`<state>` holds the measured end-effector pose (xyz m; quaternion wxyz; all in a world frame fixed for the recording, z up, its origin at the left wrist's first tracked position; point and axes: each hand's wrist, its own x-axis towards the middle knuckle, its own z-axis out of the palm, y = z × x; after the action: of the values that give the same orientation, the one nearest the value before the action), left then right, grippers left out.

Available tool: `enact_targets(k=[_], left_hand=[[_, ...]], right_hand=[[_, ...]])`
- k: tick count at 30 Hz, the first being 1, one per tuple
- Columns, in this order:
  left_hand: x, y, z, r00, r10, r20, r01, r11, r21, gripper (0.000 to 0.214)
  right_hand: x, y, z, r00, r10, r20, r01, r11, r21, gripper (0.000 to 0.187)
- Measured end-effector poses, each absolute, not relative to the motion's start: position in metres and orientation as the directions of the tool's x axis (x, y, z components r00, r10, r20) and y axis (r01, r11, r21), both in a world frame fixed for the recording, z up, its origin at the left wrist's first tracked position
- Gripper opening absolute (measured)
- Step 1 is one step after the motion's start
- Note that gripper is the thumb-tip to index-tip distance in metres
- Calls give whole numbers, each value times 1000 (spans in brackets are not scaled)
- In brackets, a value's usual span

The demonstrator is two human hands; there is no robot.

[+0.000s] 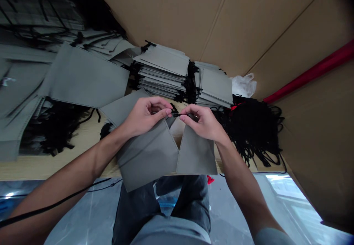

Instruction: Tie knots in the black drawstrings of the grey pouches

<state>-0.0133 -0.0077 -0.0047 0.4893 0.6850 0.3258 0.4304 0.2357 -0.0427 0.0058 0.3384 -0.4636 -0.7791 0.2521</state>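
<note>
My left hand point(148, 115) and my right hand point(201, 120) meet over the table, thumbs and fingers pinched. Between their fingertips runs a short black cord point(176, 115), gripped from both sides. Under my left wrist lies a grey flat stitched piece point(151, 156), its lower corner hanging over the table edge. A second grey piece point(196, 154) sits below my right hand, with a V-shaped gap between the two. The cord's ends are partly hidden by my fingers.
Stacks of grey pieces with black cords point(163, 62) point(214, 84) stand behind my hands. A heap of black cords point(251, 127) lies right, near a clear plastic bag point(245, 85). More grey pieces point(88, 77) pile up left. Cardboard walls point(188, 13) enclose the back and right.
</note>
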Motion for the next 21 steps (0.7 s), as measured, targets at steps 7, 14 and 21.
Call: enact_targets(k=[7, 14, 21], left_hand=[[-13, -8, -5, 428, 868, 254, 29, -294, 955, 34], [-14, -7, -7, 429, 866, 255, 38, -299, 953, 34], [-13, -9, -5, 431, 867, 251, 32, -293, 956, 31]], right_hand=[[233, -44, 7, -320, 889, 328, 568, 457, -685, 21], [233, -44, 8, -319, 885, 338, 579, 465, -670, 19], [233, -44, 7, -321, 883, 342, 580, 469, -666, 18]])
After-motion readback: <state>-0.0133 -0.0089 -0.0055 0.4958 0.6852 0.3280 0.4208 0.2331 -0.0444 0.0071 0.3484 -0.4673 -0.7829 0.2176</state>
